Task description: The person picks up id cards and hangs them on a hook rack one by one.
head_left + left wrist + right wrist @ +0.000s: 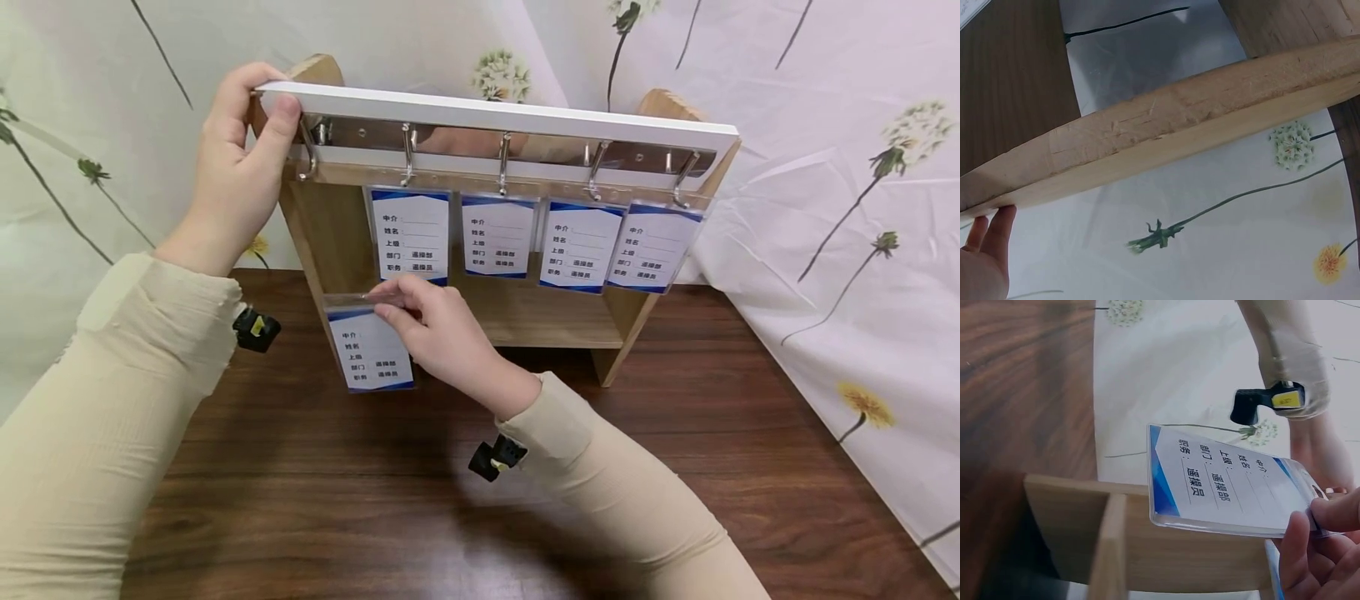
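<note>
My left hand grips the left end of a white board with several metal hooks, its thumb on the front. Its fingertips touch the wooden side panel in the left wrist view. My right hand pinches a name badge in a clear sleeve by its top edge, low in front of the rack's left side. In the right wrist view this badge shows its printed face and blue corners. The leftmost hook bears no badge. Similar badges hang from the other hooks.
The wooden rack has a lower shelf and stands on a dark wood-grain surface. Behind it and to the right is a white cloth printed with dandelions. Black cameras are strapped at both wrists.
</note>
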Available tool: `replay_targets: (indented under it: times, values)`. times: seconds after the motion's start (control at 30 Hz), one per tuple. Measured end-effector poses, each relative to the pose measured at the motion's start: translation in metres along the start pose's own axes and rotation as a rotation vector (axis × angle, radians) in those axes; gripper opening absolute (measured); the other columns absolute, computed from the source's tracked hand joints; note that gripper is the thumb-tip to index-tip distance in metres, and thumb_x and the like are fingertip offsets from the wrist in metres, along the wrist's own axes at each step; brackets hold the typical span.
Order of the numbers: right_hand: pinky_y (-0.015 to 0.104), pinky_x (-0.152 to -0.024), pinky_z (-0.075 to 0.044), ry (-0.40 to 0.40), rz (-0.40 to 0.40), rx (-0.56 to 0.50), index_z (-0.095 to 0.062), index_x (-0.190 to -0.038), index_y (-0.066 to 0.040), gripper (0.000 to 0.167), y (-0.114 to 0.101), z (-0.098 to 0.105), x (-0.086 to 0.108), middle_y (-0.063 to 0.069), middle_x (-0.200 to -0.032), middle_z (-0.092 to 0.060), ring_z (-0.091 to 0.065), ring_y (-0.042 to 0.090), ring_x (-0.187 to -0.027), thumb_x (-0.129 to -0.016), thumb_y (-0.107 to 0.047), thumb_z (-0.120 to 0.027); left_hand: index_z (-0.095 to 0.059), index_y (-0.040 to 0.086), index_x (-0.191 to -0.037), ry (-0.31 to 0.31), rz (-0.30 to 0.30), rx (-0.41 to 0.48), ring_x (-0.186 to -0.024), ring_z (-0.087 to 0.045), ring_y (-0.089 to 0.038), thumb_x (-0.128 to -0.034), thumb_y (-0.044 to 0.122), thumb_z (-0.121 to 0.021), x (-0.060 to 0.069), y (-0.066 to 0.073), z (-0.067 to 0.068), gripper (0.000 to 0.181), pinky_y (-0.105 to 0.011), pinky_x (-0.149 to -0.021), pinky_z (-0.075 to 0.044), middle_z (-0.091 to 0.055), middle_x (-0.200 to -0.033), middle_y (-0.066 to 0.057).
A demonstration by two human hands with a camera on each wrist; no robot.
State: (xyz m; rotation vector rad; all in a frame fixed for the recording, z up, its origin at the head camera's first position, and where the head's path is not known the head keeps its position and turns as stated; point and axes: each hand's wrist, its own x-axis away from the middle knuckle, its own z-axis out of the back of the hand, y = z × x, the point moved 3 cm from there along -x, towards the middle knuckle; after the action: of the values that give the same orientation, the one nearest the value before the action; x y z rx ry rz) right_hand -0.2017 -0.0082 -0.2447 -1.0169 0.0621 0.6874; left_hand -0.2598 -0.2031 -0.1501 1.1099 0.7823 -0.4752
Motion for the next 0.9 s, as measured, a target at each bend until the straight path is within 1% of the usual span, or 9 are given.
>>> replay_targets:
  times: [0.07,0.13,0.23,0.33,0.4,0.47,0.63,0.77,0.9]
  values:
    - [0.017,-0.067,-0.041,0.005,0.02,0.016,-0.065,-0.118,-0.005,0.02,-0.006,0.004,-0.004,0.009,-0.114,-0.072,-0.053,0.009,-0.072,-0.101,-0.011,-0.056,-0.059,0.024,-0.122,0.002,0.005,-0.002,-0.097,-0.046,-0.005,-0.1034,0.022,-0.049,0.0,0.0,0.001,0.021,-0.021,-0.087,-0.033,-0.053,-0.103,0.016]
    - [0.017,-0.068,-0.042,0.009,0.028,0.029,-0.065,-0.118,-0.005,0.021,-0.011,0.007,-0.008,0.008,-0.114,-0.072,-0.055,0.01,-0.075,-0.101,-0.012,-0.056,-0.059,0.025,-0.121,0.006,0.006,0.0,-0.094,-0.046,-0.005,-0.1032,0.022,-0.05,0.0,0.0,0.001,0.02,-0.021,-0.086,-0.033,-0.053,-0.1,0.016]
    - [0.017,-0.075,-0.045,0.016,0.021,0.042,-0.065,-0.118,-0.006,0.021,-0.016,0.01,-0.014,0.007,-0.117,-0.072,-0.061,0.008,-0.088,-0.101,-0.014,-0.056,-0.06,0.025,-0.12,0.008,-0.006,-0.01,-0.089,-0.045,-0.005,-0.103,0.022,-0.05,0.0,0.0,0.002,0.02,-0.021,-0.084,-0.032,-0.051,-0.093,0.016]
    - [0.018,-0.077,-0.046,0.02,0.013,0.046,-0.064,-0.118,-0.006,0.02,-0.02,0.012,-0.019,0.006,-0.117,-0.072,-0.063,0.007,-0.093,-0.101,-0.015,-0.056,-0.06,0.025,-0.119,0.001,0.027,0.007,-0.088,-0.044,-0.004,-0.1026,0.022,-0.051,-0.001,-0.001,0.002,0.019,-0.021,-0.086,-0.031,-0.05,-0.088,0.015]
    - [0.018,-0.077,-0.047,0.026,0.017,0.049,-0.065,-0.117,-0.007,0.02,-0.022,0.013,-0.022,0.006,-0.117,-0.072,-0.063,0.007,-0.093,-0.101,-0.016,-0.056,-0.059,0.025,-0.12,-0.005,0.053,0.014,-0.088,-0.045,-0.004,-0.1025,0.021,-0.051,-0.002,-0.001,0.002,0.019,-0.021,-0.088,-0.031,-0.05,-0.087,0.015]
    - [0.019,-0.075,-0.046,0.036,0.028,0.056,-0.065,-0.116,-0.006,0.02,-0.026,0.014,-0.025,0.006,-0.115,-0.072,-0.062,0.008,-0.088,-0.101,-0.016,-0.057,-0.059,0.026,-0.12,-0.009,0.073,0.023,-0.089,-0.045,-0.003,-0.1024,0.021,-0.051,-0.002,-0.001,0.003,0.02,-0.021,-0.089,-0.031,-0.051,-0.087,0.015]
    - [0.019,-0.071,-0.044,0.055,0.045,0.089,-0.065,-0.115,-0.006,0.02,-0.033,0.017,-0.034,0.004,-0.111,-0.073,-0.058,0.01,-0.077,-0.102,-0.018,-0.056,-0.059,0.026,-0.12,-0.014,0.078,0.017,-0.089,-0.046,-0.003,-0.1025,0.022,-0.052,-0.002,-0.001,0.002,0.02,-0.021,-0.09,-0.031,-0.052,-0.088,0.015]
    - [0.018,-0.072,-0.045,0.062,0.05,0.105,-0.064,-0.116,-0.007,0.02,-0.038,0.02,-0.041,0.003,-0.111,-0.073,-0.06,0.009,-0.075,-0.102,-0.02,-0.055,-0.059,0.028,-0.12,-0.02,0.088,0.014,-0.088,-0.045,-0.004,-0.1024,0.024,-0.052,-0.002,-0.001,0.002,0.019,-0.021,-0.088,-0.032,-0.051,-0.087,0.014]
    - [0.017,-0.075,-0.046,0.075,0.058,0.132,-0.064,-0.116,-0.009,0.021,-0.046,0.023,-0.049,0.0,-0.112,-0.073,-0.06,0.008,-0.075,-0.103,-0.021,-0.054,-0.059,0.028,-0.12,-0.019,0.087,0.025,-0.087,-0.045,-0.004,-0.1024,0.023,-0.052,-0.002,-0.001,0.003,0.02,-0.022,-0.087,-0.032,-0.051,-0.086,0.014]
